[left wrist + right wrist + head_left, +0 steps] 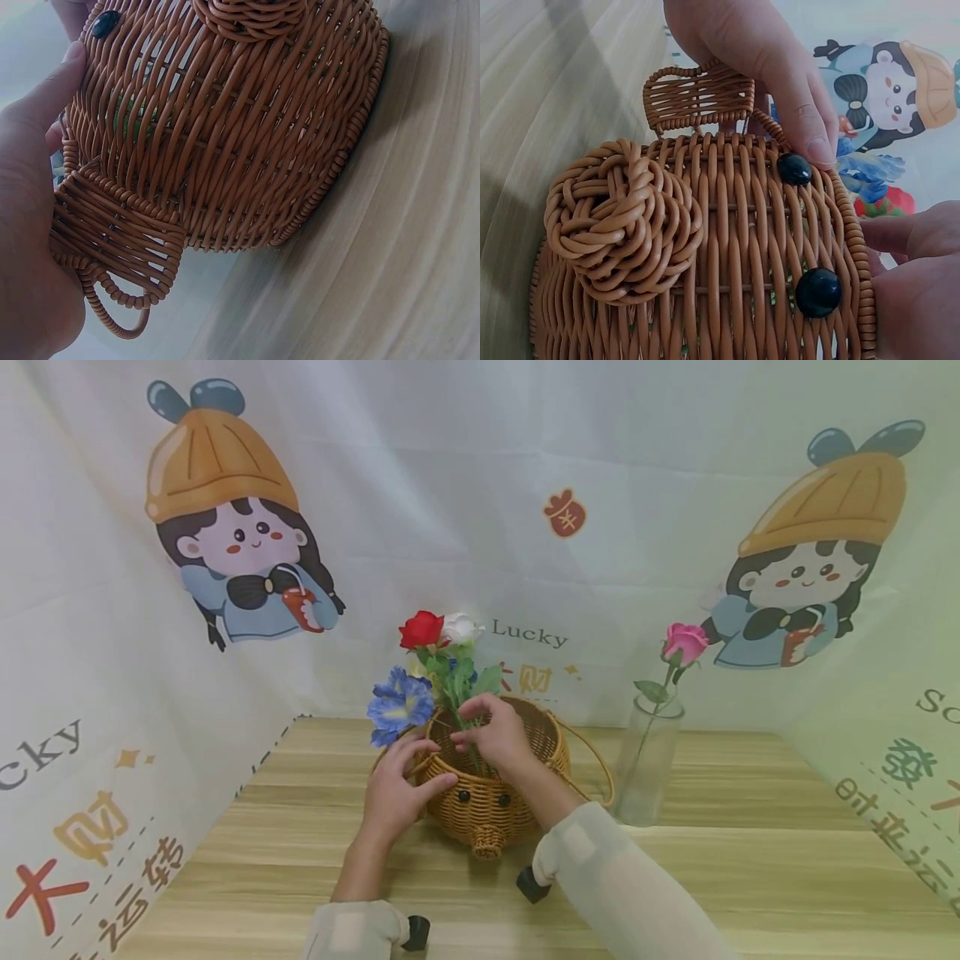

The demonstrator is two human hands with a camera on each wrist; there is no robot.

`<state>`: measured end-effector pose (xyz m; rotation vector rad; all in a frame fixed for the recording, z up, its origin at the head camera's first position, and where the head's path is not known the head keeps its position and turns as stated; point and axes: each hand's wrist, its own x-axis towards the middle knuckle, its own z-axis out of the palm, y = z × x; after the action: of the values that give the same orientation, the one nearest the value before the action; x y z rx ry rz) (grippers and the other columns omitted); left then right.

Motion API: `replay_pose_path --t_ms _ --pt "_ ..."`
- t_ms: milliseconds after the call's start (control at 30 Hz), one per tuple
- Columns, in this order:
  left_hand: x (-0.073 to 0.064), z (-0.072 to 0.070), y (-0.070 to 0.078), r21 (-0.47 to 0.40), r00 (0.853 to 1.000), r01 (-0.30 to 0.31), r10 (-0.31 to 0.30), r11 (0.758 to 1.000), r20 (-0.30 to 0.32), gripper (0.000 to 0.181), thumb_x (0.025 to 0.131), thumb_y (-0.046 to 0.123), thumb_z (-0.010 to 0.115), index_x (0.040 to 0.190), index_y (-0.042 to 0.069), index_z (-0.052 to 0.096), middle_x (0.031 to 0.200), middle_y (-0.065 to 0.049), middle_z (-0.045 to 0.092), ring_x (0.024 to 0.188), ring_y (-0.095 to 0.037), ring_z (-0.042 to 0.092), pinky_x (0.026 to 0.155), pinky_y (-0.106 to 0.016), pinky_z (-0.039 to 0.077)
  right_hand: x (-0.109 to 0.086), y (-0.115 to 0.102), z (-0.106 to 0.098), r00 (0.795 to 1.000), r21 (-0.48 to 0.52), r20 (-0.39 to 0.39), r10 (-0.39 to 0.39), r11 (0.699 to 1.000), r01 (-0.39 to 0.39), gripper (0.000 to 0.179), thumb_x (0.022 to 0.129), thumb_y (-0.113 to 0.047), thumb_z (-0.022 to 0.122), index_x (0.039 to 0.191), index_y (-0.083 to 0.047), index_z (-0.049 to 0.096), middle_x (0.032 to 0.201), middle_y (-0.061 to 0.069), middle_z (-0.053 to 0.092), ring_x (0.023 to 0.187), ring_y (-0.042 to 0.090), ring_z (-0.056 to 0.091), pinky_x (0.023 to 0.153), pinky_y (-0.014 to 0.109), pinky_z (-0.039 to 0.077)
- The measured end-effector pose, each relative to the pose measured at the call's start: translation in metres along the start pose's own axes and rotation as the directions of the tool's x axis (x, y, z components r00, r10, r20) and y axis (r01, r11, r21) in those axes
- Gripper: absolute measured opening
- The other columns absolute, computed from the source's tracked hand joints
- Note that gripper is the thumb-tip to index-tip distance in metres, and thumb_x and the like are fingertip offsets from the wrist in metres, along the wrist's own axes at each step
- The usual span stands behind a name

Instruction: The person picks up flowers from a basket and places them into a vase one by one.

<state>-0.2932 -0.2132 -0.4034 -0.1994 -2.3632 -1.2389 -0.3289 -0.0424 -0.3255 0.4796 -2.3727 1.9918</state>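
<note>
- A woven wicker basket with a pig's face stands on the table at the lower centre of my head view, its two black eyes and round snout towards me.
- Rising from the basket's mouth, left of centre, I see artificial flowers: a red rose beside a white flower, with a large blue flower lower left, overhanging the rim, and green leaves between.
- My left hand grips the basket's left side, thumb along the front near one eye.
- My right hand reaches over the rim among the stems, thumb and fingers bent; I cannot tell whether they pinch a stem.
- A looped handle hangs at the basket's right.
- Further right, apart from the basket, a clear glass vase holds one pink rose.
- Beneath everything is a pale wood-grain table.
- Behind, a white cloth shows cartoon figures in orange hats, upper left and upper right.
</note>
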Motion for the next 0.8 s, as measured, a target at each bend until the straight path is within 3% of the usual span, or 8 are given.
replay_pose_path --t_ms 300,633,800 --pt "-0.0001 -0.0003 0.0009 -0.005 1.0 0.003 -0.003 1.0 0.001 0.047 0.084 0.034 0.088 0.124 0.017 0.071 0.158 -0.014 0.051 0.149 -0.041 0.044 0.117 -0.064 0.042 -0.0026 -0.0005 -0.0022 1.0 -0.07 0.027 -0.01 0.997 0.012 0.023 0.093 0.017 0.064 0.11 0.002 0.063 0.118 0.02 0.062 0.097 0.038 0.077 0.074 0.033 0.066" --pt "-0.0009 0.0002 -0.0007 0.006 1.0 0.006 -0.006 1.0 0.007 0.045 0.085 0.035 0.087 0.122 0.017 0.071 0.157 -0.015 0.053 0.147 -0.041 0.046 0.115 -0.063 0.044 -0.0017 -0.0012 -0.0059 0.994 0.017 0.047 0.098 0.995 -0.099 0.021 0.093 0.017 0.065 0.109 0.003 0.063 0.107 0.016 0.064 0.092 0.035 0.077 0.074 0.04 0.066" --pt "-0.0009 0.0004 -0.0007 0.011 1.0 0.006 -0.006 1.0 0.006 0.046 0.085 0.036 0.088 0.124 0.018 0.071 0.157 -0.015 0.052 0.148 -0.041 0.045 0.116 -0.065 0.042 0.002 -0.0006 -0.009 0.987 0.044 0.05 0.15 0.987 -0.153 0.022 0.094 0.013 0.066 0.113 0.003 0.063 0.105 0.019 0.069 0.083 0.025 0.076 0.067 0.033 0.065"
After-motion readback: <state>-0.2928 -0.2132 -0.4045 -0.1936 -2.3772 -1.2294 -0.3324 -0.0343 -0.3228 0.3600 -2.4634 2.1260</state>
